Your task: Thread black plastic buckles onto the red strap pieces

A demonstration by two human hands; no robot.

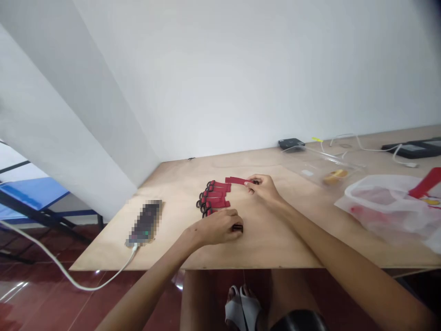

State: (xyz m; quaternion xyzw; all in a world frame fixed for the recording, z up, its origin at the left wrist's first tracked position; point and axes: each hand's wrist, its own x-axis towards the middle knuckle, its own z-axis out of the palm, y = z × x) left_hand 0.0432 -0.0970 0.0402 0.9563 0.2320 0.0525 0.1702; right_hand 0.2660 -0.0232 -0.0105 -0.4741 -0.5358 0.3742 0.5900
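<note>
Several red straps with black rings lie in an overlapping row on the wooden table. My right hand, just beyond the row's right side, pinches the end of another red strap, which points left towards the row. Close to the row's near end, my left hand is closed around a small dark piece that shows between thumb and fingers. Part of the nearest strap is hidden behind my left hand.
To the left lies a phone with a white cable hanging off the table. On the right are a white plastic bag, a clear container with something yellow inside, a black box and a dark device by the wall.
</note>
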